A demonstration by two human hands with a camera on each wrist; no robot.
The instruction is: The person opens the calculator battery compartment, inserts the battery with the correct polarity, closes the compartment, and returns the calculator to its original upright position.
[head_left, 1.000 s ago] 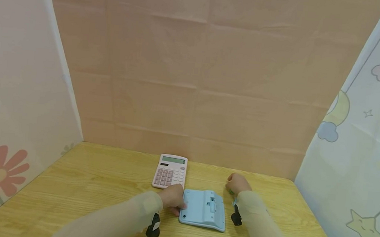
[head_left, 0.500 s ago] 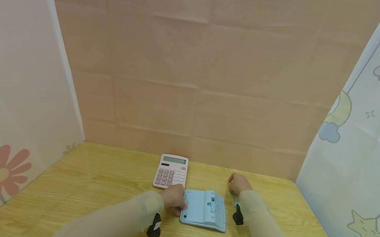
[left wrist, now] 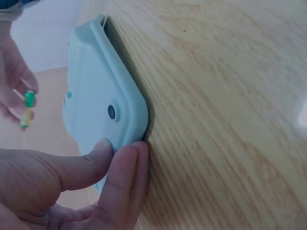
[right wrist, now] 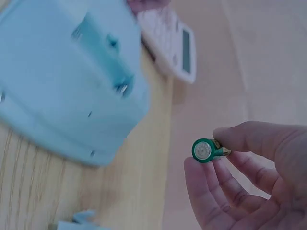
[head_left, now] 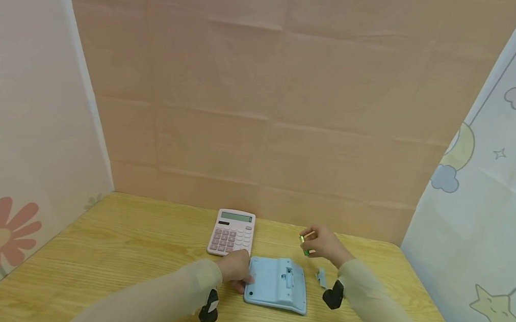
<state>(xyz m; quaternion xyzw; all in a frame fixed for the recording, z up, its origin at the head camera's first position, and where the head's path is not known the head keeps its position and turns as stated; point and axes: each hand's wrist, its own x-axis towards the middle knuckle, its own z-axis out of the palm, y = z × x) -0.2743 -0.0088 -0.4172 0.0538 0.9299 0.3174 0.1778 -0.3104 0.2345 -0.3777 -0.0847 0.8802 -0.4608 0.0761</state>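
A light blue calculator (head_left: 268,282) lies face down on the wooden table, its battery compartment (right wrist: 103,55) uncovered with no battery in it. My left hand (head_left: 233,269) pinches its left edge, thumb on the back and fingers along the side, as the left wrist view shows. My right hand (head_left: 326,244) is raised beyond the calculator's right side. Between thumb and fingertips it pinches a green and gold battery (right wrist: 204,150), its flat end facing the camera in the right wrist view. The small blue battery cover (head_left: 321,278) lies on the table below the right hand.
A pink calculator (head_left: 231,233) lies face up behind my left hand, close to the blue one. The wooden table (head_left: 139,253) ends at a tan backdrop (head_left: 263,105), with patterned cloth panels on both sides.
My right hand has lifted and turned, moving left toward the blue calculator, and the battery it pinches now shows plainly. The battery cover has come into fuller view. My left hand stays put.
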